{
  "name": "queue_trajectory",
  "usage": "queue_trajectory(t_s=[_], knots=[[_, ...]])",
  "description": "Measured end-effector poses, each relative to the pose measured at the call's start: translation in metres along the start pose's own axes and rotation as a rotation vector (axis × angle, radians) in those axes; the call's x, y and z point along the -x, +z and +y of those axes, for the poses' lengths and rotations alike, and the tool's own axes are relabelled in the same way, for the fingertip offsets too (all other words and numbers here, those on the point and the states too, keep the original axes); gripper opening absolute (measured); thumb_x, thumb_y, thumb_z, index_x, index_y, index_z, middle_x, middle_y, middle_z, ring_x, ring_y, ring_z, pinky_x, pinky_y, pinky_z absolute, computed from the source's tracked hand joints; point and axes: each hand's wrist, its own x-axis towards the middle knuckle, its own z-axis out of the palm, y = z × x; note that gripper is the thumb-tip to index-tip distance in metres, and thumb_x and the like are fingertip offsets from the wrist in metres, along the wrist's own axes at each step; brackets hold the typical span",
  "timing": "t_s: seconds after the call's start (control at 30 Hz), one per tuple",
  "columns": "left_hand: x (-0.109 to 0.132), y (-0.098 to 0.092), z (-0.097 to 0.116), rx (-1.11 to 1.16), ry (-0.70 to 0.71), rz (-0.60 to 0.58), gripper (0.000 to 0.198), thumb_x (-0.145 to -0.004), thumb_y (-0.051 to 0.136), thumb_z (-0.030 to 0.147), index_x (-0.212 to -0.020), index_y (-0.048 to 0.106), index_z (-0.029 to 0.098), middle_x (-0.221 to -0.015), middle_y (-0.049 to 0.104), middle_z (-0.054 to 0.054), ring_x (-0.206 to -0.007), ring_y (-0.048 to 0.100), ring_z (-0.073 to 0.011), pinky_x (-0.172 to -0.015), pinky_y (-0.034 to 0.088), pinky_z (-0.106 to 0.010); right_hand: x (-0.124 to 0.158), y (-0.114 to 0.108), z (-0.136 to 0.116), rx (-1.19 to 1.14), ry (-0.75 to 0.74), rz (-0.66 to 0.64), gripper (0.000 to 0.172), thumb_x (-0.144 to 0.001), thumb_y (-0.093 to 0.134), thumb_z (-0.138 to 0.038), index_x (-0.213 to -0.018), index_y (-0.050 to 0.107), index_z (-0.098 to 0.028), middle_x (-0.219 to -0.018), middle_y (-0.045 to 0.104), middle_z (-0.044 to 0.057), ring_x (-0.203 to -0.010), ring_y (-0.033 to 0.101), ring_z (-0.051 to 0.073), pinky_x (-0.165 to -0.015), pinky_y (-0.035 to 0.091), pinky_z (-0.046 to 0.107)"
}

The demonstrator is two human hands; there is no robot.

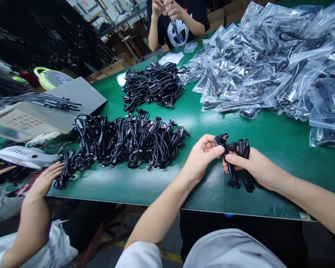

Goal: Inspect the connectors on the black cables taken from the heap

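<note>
One cable: left hand, right hand

Bright, even overhead light fills the scene. It throws white glare across the clear plastic bags beyond the right hand and a soft sheen on the green surface ahead of the left hand. Shadows under both hands are faint. The wide lens bends the surface's near edge and stretches the corners; far left stays dark.

bundled cables lie in a row on the table, left of both hands; bagged cables heaped behind right; another cable pile behind the row
</note>
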Motion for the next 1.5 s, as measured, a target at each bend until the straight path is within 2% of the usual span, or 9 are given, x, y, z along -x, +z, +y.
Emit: queue_trajectory(t_s=[0.33, 0.5, 0.67, 1.03, 1.13, 1.23, 1.33, 1.43, 1.5], knots=[[-0.004, -0.006, 0.002, 0.030, -0.012, -0.028, 0.044, -0.069, 0.088, 0.033, -0.097, 0.060, 0.014, -0.083, 0.066, -0.001, -0.070, 0.060, -0.0083, -0.072, 0.050, -0.022, 0.003, 0.000, -0.005, -0.017, 0.030, 0.002, 0.036, -0.085, 0.076, -0.050, -0.092, 0.066, -0.016, -0.082, 0.068, 0.004, -0.075, 0.064, 0.019, -0.068, 0.052, 0.031], [-0.001, -0.003, 0.002, -0.010, 0.055, -0.094, 0.041, -0.077, 0.083, 0.035, -0.105, 0.059, 0.017, -0.095, 0.066, -0.002, -0.084, 0.061, -0.0108, -0.079, 0.049, -0.023, 0.005, -0.001, -0.003, 0.170, -0.022, 0.052, 0.037, -0.087, 0.072, -0.053, -0.084, 0.063, -0.017, -0.075, 0.065, 0.002, -0.069, 0.060, 0.018, -0.064, 0.048, 0.031], [0.000, -0.002, -0.001, -0.082, 0.183, -0.059, 0.032, -0.084, 0.076, 0.035, -0.105, 0.058, 0.018, -0.093, 0.065, -0.001, -0.082, 0.059, -0.0101, -0.078, 0.047, -0.022, 0.008, 0.001, -0.007, 0.323, -0.036, 0.073, 0.038, -0.087, 0.069, -0.055, -0.081, 0.059, -0.018, -0.070, 0.063, 0.001, -0.065, 0.058, 0.018, -0.063, 0.046, 0.032], [0.000, -0.003, -0.002, -0.148, 0.199, -0.047, 0.030, -0.086, 0.074, 0.036, -0.106, 0.060, 0.019, -0.094, 0.064, -0.001, -0.085, 0.058, -0.0116, -0.082, 0.047, -0.024, 0.007, 0.001, -0.008, 0.324, -0.024, 0.062, 0.038, -0.088, 0.068, -0.054, -0.081, 0.058, -0.019, -0.071, 0.064, 0.001, -0.066, 0.059, 0.018, -0.063, 0.048, 0.031], [-0.001, -0.004, -0.004, -0.171, 0.194, -0.045, 0.030, -0.086, 0.073, 0.037, -0.107, 0.060, 0.019, -0.095, 0.064, -0.002, -0.086, 0.059, -0.0123, -0.083, 0.047, -0.025, 0.007, 0.002, -0.008, 0.258, -0.006, 0.048, 0.037, -0.087, 0.071, -0.053, -0.083, 0.060, -0.018, -0.073, 0.065, 0.002, -0.068, 0.062, 0.018, -0.063, 0.050, 0.030], [-0.001, -0.007, -0.007, -0.216, 0.178, -0.068, 0.030, -0.088, 0.071, 0.040, -0.108, 0.061, 0.020, -0.095, 0.063, -0.002, -0.084, 0.058, -0.0124, -0.081, 0.048, -0.025, 0.005, 0.004, -0.010, 0.071, 0.038, 0.019, 0.034, -0.084, 0.076, -0.049, -0.094, 0.065, -0.018, -0.089, 0.070, 0.004, -0.079, 0.067, 0.019, -0.067, 0.054, 0.028], [-0.002, -0.009, -0.009, -0.272, 0.202, -0.075, 0.033, -0.089, 0.070, 0.042, -0.114, 0.061, 0.022, -0.108, 0.063, -0.004, -0.095, 0.059, -0.0145, -0.085, 0.049, -0.026, 0.003, 0.003, -0.016, -0.082, 0.057, 0.038, 0.034, -0.078, 0.083, -0.043, -0.095, 0.068, -0.018, -0.090, 0.070, 0.004, -0.075, 0.069, 0.018, -0.064, 0.055, 0.027], [0.000, -0.005, -0.011, -0.223, 0.110, -0.097, 0.046, -0.087, 0.071, 0.046, -0.125, 0.054, 0.026, -0.114, 0.059, -0.004, -0.096, 0.060, -0.0147, -0.085, 0.051, -0.028, 0.000, -0.002, -0.025, -0.177, -0.027, 0.158, 0.036, -0.071, 0.089, -0.033, -0.096, 0.067, -0.019, -0.084, 0.067, 0.000, -0.067, 0.068, 0.016, -0.059, 0.056, 0.026], [0.003, -0.001, -0.012, -0.171, -0.023, -0.204, 0.051, -0.083, 0.074, 0.050, -0.121, 0.054, 0.022, -0.105, 0.060, -0.004, -0.088, 0.061, -0.0138, -0.079, 0.052, -0.027, 0.000, -0.005, -0.031, -0.210, -0.126, 0.298, 0.035, -0.070, 0.088, -0.028, -0.096, 0.065, -0.020, -0.081, 0.064, -0.003, -0.067, 0.067, 0.015, -0.058, 0.056, 0.025]])
